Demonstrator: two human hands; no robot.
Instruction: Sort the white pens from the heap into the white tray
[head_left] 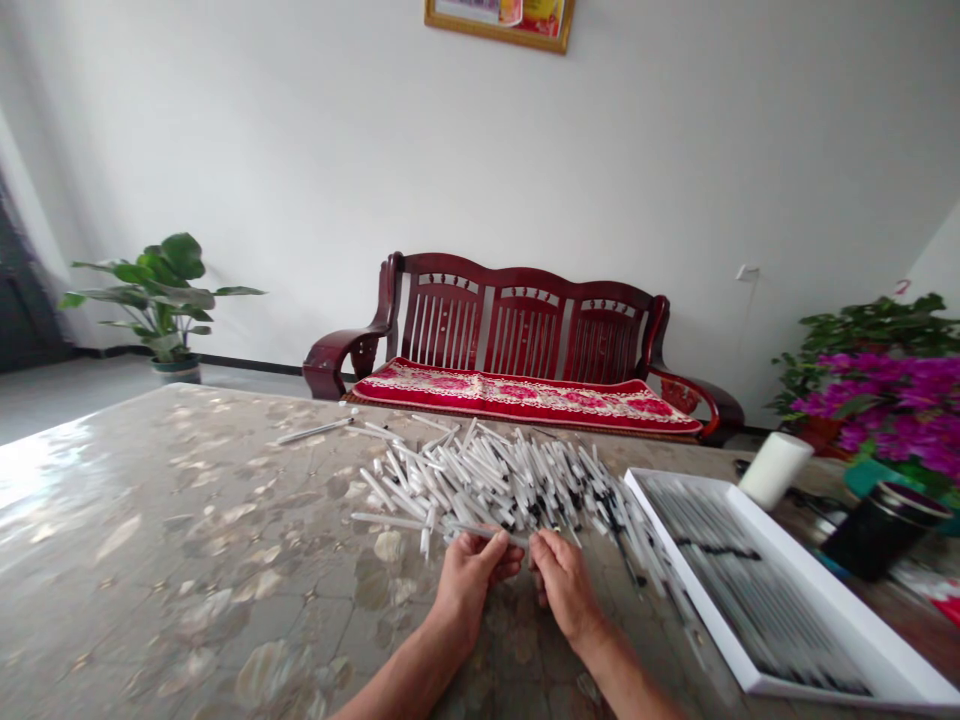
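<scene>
My left hand (474, 578) is closed around a slim whitish pen (516, 541), the thumb lying along its barrel. At the pen's right end, my right hand (564, 582) pinches with thumb and fingertips; any small part between them is hidden. Just beyond both hands spreads a loose heap of pens (480, 470), pale barrels with some black ends, pointing every way. To the right, a shallow white box (825, 590) holds pens laid side by side in rows.
Past the box stand a white roll (776, 470) and a dark cylindrical container (885, 530), near purple flowers (892, 400). The table (187, 560) has a patterned cover. A red wooden bench (525, 330) stands behind it; a potted plant (169, 290) is at left.
</scene>
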